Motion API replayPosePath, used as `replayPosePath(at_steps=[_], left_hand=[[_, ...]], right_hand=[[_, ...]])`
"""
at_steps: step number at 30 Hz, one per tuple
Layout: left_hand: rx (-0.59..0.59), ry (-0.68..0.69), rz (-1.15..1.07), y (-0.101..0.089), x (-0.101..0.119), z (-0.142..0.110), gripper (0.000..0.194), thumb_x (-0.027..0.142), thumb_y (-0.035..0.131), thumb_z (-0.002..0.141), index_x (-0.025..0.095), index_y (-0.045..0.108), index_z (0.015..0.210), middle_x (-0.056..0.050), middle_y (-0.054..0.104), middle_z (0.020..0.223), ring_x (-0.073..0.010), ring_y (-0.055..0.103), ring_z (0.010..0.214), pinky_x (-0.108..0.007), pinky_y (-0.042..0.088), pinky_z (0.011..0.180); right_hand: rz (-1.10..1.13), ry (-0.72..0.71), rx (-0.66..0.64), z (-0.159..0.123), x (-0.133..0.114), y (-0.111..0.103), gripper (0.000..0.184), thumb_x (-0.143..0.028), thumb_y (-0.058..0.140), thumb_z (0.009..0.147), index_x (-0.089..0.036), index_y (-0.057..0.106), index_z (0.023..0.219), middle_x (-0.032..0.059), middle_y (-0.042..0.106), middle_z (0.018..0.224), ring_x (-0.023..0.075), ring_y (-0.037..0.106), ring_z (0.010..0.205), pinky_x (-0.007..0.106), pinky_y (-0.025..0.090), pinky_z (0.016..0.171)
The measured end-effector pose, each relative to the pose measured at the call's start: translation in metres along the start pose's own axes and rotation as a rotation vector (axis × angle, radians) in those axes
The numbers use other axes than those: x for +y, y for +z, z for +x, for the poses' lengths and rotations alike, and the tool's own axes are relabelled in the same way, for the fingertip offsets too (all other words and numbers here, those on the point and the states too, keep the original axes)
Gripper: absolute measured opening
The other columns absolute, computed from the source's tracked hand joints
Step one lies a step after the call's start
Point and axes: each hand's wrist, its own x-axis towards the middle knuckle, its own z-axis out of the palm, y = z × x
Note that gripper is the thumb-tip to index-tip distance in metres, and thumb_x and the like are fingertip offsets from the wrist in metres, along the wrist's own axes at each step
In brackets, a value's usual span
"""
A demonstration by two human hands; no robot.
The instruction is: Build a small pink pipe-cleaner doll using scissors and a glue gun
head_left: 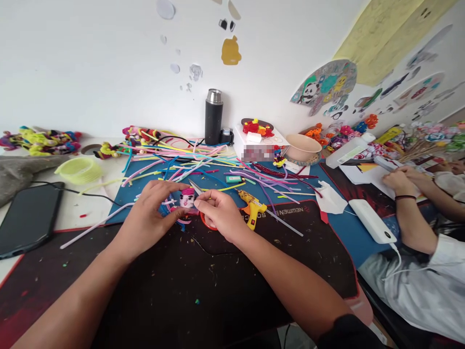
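My left hand [156, 206] is closed around a small doll head [186, 198] with a pink top and a pale face, pinching it between thumb and fingers. Pink and blue pipe-cleaner pieces hang below and beside it. Close by on the right, my right hand [220, 213] grips scissors [195, 187]. Their pointed metal blades angle up and left beside the head, and a red handle loop shows under the hand. Just right of that hand lies a yellow glue gun [255, 211], a translucent glue stick [285, 223] beyond it.
Loose pipe cleaners [174, 162] spread across the blue mat behind my hands. A black thermos [213, 116], a white box [250, 148] and a beige bowl [303, 147] stand along the wall. At left lies a phone [31, 220]; at right, a power bank [372, 221] and another person's arm [414, 218].
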Motion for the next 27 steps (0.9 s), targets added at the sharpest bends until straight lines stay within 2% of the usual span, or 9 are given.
replayPosePath(at_steps=[6,11,18,27], left_hand=[[-0.012,0.062,0.017,-0.0002,0.002,0.0022,0.029,0.04,0.065,0.103,0.03,0.069,0.13,-0.007,0.077,0.125,-0.0337,0.067,0.119,-0.049,0.053,0.104],[-0.017,0.053,0.031,-0.0002,0.0028,0.0023,0.03,0.04,0.063,0.103,0.031,0.071,0.13,-0.007,0.077,0.124,-0.0339,0.068,0.118,-0.051,0.053,0.105],[-0.018,0.08,0.033,-0.001,0.0052,0.0023,0.029,0.037,0.063,0.103,0.029,0.069,0.13,-0.009,0.076,0.123,-0.0336,0.066,0.118,-0.05,0.053,0.103],[-0.021,0.09,0.035,0.001,0.0053,0.0025,0.026,0.033,0.063,0.103,0.032,0.071,0.128,-0.007,0.077,0.121,-0.0329,0.067,0.115,-0.05,0.053,0.104]], right_hand=[[-0.068,-0.004,0.014,0.0013,0.0039,-0.0017,0.017,-0.036,0.075,0.086,-0.022,0.065,0.087,-0.0086,0.053,0.056,0.0081,0.042,0.041,0.023,0.026,0.042],[-0.119,0.01,0.026,0.0019,0.0041,-0.0022,0.022,-0.038,0.08,0.085,-0.022,0.066,0.087,-0.0079,0.053,0.056,0.0085,0.042,0.043,0.022,0.028,0.045],[-0.2,0.004,0.045,-0.0002,-0.0016,-0.0015,0.011,-0.03,0.072,0.087,-0.022,0.065,0.085,-0.0068,0.055,0.058,0.0104,0.045,0.046,0.024,0.032,0.049],[-0.359,-0.034,0.091,-0.0042,-0.0032,-0.0017,0.009,-0.029,0.072,0.085,-0.023,0.066,0.083,-0.0049,0.058,0.063,0.0137,0.051,0.057,0.026,0.036,0.055]])
